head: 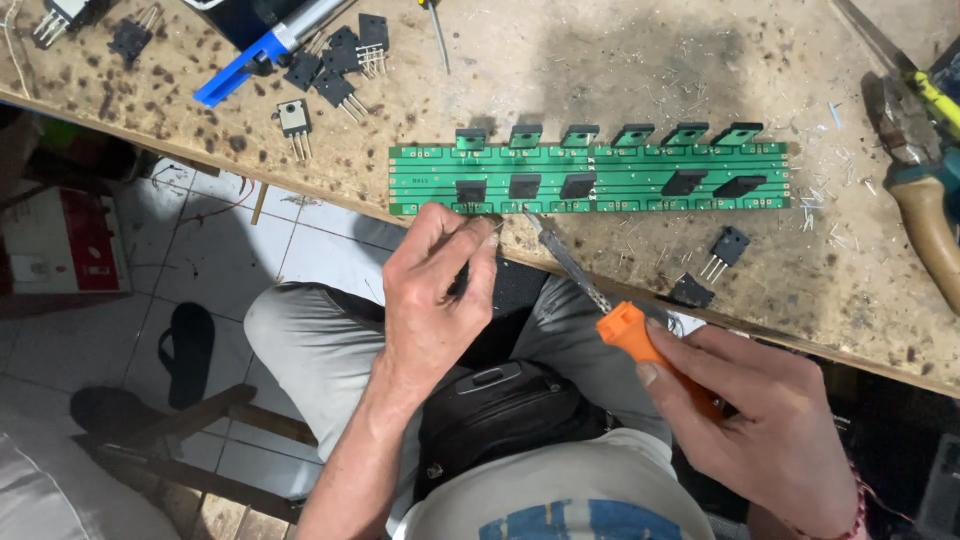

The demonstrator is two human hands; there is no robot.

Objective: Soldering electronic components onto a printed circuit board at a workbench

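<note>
A long green circuit board (600, 165) lies on the worn wooden bench, with black transistors along its far edge and several more on its near row. My left hand (435, 295) sits at the board's near left edge, fingers pinched together on something thin that I cannot make out. My right hand (770, 420) grips the orange handle of a soldering iron (628, 325). Its metal shaft (565, 260) slants up to the left, and the tip reaches the board's near edge right beside my left fingertips.
Loose black transistors (340, 65) lie at the bench's upper left near a blue-handled tool (255, 55). Two more transistors (725, 250) rest near the front edge. Pliers (925, 175) lie at the right. Below are my lap, a black pouch (500, 405), tiled floor and a sandal (187, 350).
</note>
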